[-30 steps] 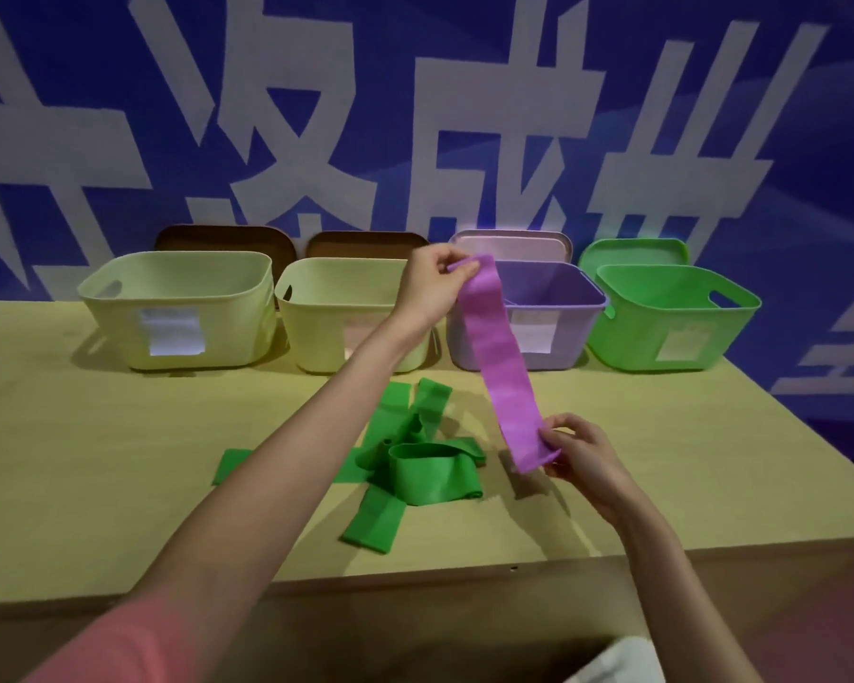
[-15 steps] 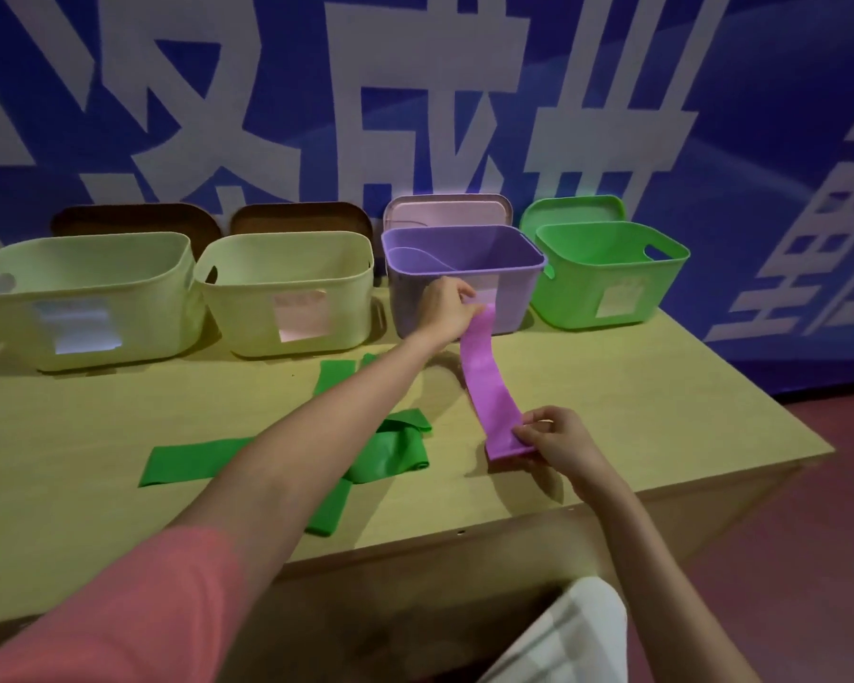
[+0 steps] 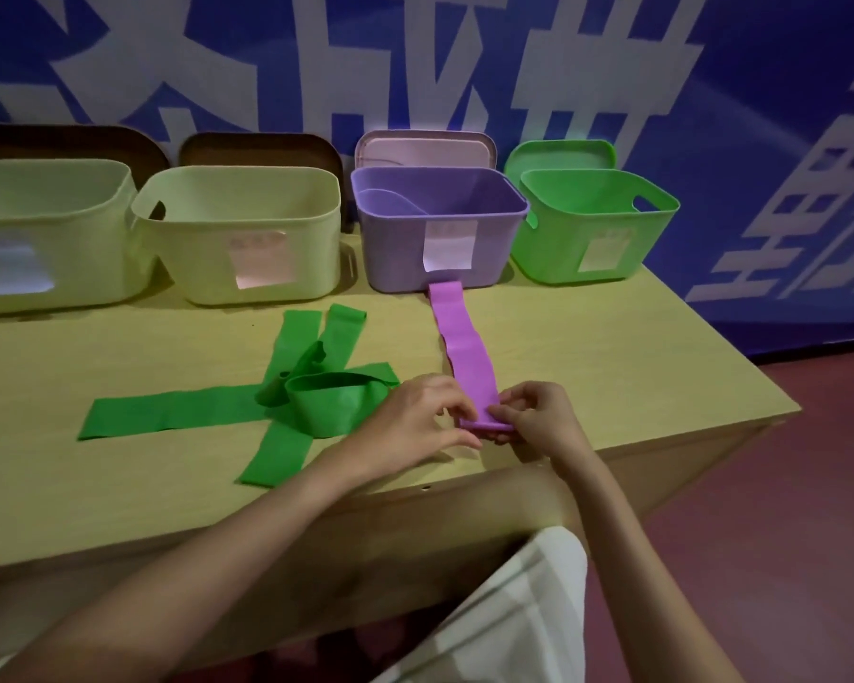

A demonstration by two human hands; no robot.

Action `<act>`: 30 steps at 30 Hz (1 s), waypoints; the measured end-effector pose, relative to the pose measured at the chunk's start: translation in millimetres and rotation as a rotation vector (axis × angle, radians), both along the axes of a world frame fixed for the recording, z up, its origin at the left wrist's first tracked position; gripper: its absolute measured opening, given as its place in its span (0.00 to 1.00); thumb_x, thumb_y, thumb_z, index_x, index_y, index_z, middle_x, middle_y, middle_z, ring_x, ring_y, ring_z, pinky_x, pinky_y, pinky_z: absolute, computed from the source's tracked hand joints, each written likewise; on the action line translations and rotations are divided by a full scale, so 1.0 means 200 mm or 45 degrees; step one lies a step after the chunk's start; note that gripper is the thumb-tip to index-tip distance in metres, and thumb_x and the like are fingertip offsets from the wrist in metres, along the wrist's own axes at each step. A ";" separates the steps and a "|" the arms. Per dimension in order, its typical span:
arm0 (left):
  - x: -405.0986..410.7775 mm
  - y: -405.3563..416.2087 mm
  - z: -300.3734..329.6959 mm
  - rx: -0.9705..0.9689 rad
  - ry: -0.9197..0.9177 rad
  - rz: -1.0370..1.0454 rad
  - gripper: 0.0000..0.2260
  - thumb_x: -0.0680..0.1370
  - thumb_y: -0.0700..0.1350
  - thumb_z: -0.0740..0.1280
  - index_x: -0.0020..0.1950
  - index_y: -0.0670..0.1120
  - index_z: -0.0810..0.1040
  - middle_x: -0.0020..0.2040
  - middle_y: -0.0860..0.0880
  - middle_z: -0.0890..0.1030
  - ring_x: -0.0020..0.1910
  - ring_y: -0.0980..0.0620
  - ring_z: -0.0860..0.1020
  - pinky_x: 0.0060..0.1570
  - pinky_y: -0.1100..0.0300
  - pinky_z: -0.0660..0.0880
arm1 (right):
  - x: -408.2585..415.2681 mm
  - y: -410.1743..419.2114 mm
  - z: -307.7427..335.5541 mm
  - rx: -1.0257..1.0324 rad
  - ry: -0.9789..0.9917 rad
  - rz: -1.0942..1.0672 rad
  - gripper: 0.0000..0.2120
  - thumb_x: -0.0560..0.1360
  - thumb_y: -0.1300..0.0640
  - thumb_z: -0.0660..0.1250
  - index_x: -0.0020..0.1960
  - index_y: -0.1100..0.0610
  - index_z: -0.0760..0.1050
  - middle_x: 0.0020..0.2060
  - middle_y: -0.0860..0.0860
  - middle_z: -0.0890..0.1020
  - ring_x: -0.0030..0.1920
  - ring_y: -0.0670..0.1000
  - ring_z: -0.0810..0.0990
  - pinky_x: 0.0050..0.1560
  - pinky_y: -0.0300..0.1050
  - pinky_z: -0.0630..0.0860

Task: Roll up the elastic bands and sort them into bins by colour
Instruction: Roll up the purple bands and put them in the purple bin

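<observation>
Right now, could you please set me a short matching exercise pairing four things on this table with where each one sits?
Things:
1. purple band
2. green bands
3. purple bin
4. green bin

Places:
A. far right of the bin row
B. heaped left of the hands
C. flat, near end pinched by both hands
D. second from the right in the row

Pairs: 1-C, 2-B, 3-D, 4-A
</observation>
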State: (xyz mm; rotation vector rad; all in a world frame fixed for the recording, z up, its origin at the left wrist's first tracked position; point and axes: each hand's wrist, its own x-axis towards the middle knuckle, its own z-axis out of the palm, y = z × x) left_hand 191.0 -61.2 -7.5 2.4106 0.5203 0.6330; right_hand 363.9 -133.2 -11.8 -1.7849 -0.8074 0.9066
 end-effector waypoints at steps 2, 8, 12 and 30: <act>0.00 -0.01 -0.02 0.044 0.000 -0.004 0.08 0.71 0.46 0.75 0.46 0.44 0.82 0.44 0.51 0.80 0.44 0.58 0.74 0.47 0.65 0.70 | -0.02 0.00 0.00 0.000 0.014 0.012 0.05 0.73 0.70 0.70 0.46 0.68 0.74 0.29 0.57 0.79 0.22 0.48 0.79 0.26 0.40 0.78; -0.01 -0.07 -0.08 0.116 0.000 0.037 0.05 0.73 0.43 0.73 0.45 0.43 0.83 0.42 0.49 0.81 0.43 0.54 0.76 0.45 0.61 0.71 | -0.06 -0.09 -0.02 0.264 -0.847 0.004 0.04 0.74 0.63 0.68 0.47 0.56 0.76 0.39 0.50 0.78 0.38 0.45 0.77 0.39 0.38 0.71; -0.02 -0.10 -0.12 0.099 -0.057 0.133 0.05 0.71 0.44 0.73 0.44 0.44 0.84 0.40 0.49 0.80 0.41 0.51 0.77 0.43 0.61 0.70 | -0.11 -0.25 -0.07 0.478 -0.846 0.242 0.08 0.73 0.69 0.66 0.45 0.56 0.77 0.41 0.49 0.78 0.41 0.44 0.77 0.40 0.33 0.71; -0.07 -0.15 -0.16 0.422 -0.049 0.135 0.02 0.72 0.38 0.73 0.44 0.41 0.82 0.38 0.47 0.77 0.39 0.48 0.75 0.39 0.56 0.71 | -0.13 -0.29 -0.21 0.523 -1.203 0.292 0.08 0.78 0.59 0.61 0.48 0.60 0.79 0.40 0.51 0.75 0.39 0.52 0.74 0.39 0.46 0.72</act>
